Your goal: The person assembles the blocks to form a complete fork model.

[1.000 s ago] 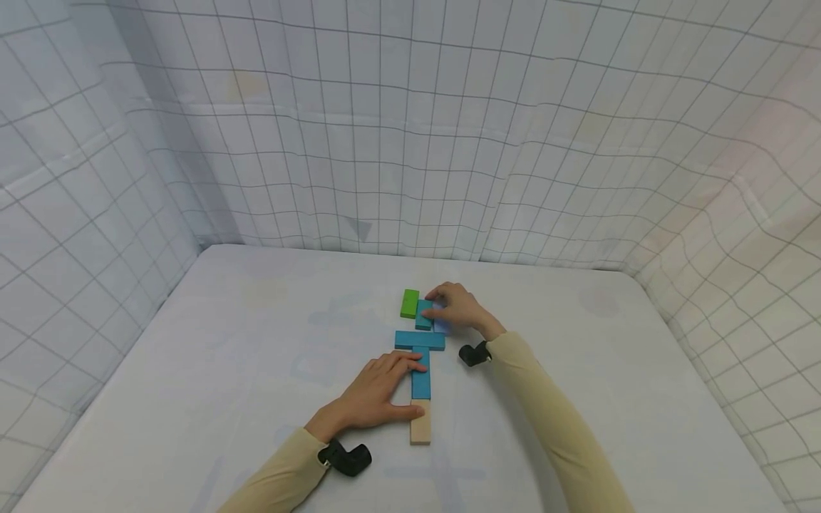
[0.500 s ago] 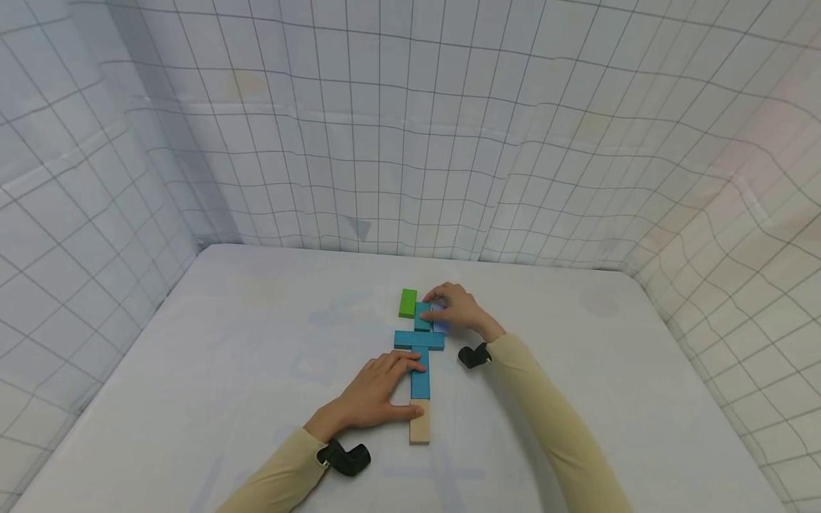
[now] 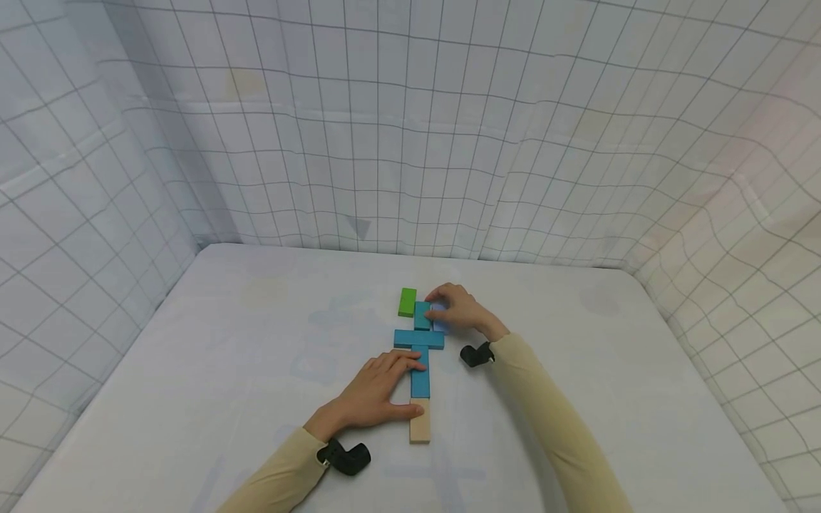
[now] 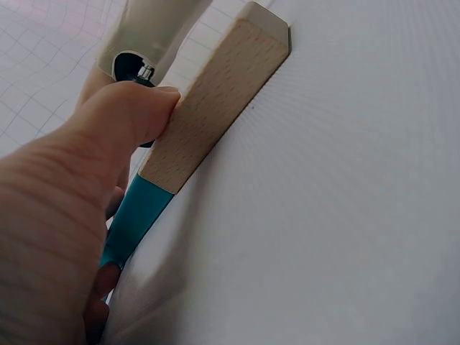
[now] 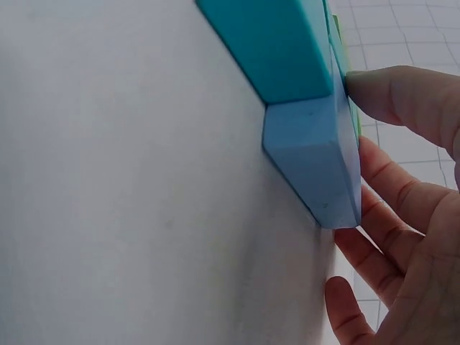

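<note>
Fingertips of the left hand (image 3: 378,395) rest on the upright blue block (image 3: 420,381), and its thumb touches the pale wooden block (image 3: 420,426) joined end to end with it. Across the blue block's far end lies a crosswise blue block (image 3: 419,339). Beyond that stands a short teal block (image 3: 422,315). The right hand (image 3: 463,311) reaches over a light blue block (image 5: 309,165), its thumb and index finger touching the teal and light blue blocks' edge. Its other fingers hang loosely curved. The hand hides much of the light blue block in the head view.
A green block (image 3: 407,302) lies just left of the teal one. White cloth covers the table (image 3: 256,356), and grid-lined white sheets (image 3: 385,142) hang behind and on both sides. Each wrist wears a black camera.
The short teal block has shifted slightly toward the crosswise block. The right thumb has drawn a little to the right off the teal block's top. The left hand has stayed put.
</note>
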The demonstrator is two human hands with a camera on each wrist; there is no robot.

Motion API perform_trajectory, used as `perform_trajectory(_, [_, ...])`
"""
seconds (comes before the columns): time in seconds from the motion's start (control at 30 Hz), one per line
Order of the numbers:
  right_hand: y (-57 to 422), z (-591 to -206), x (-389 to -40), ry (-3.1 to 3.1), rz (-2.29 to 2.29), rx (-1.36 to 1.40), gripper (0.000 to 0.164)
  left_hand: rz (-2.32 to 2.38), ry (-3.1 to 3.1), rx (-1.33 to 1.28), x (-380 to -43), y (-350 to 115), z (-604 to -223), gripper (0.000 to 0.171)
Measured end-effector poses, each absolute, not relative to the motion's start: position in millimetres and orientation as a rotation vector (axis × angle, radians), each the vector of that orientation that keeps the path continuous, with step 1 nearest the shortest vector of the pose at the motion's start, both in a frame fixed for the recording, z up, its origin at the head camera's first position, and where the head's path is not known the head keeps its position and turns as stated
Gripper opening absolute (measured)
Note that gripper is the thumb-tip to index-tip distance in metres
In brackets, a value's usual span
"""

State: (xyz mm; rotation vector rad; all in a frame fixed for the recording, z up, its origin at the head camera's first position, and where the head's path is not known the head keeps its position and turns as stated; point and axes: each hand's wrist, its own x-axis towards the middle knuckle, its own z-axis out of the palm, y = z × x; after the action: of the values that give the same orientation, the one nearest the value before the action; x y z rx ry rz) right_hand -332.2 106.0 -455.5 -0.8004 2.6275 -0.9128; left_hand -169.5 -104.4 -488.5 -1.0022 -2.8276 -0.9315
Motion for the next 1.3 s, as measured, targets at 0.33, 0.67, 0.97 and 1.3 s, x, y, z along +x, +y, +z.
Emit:
perform_trajectory(0.33, [106.6,-454.1,-330.6,2.621,-0.908,-0.847,0.030,-0.934,-2.825,-0.997,-170.0,-104.5,-489.4,0.061])
perform_trajectory(0.67, [106.8,-453.5,-330.5,2.620,-0.885,-0.857,0.031,-0.961,-2.797,-1.005,-170.8,-104.8,-490.1,0.062])
perform_trajectory(0.97, [106.8,-452.5,-329.6,2.616,-0.882,-0.855,0.031,-0.953,-2.783,-1.014,-172.1,-105.1,-492.4,0.062])
perform_trajectory(1.3, [107.1,-455.1,-330.9,2.620,-0.876,-0.863,0.032,-0.964,-2.828,-0.992,-172.1,-104.8,-491.0,0.062])
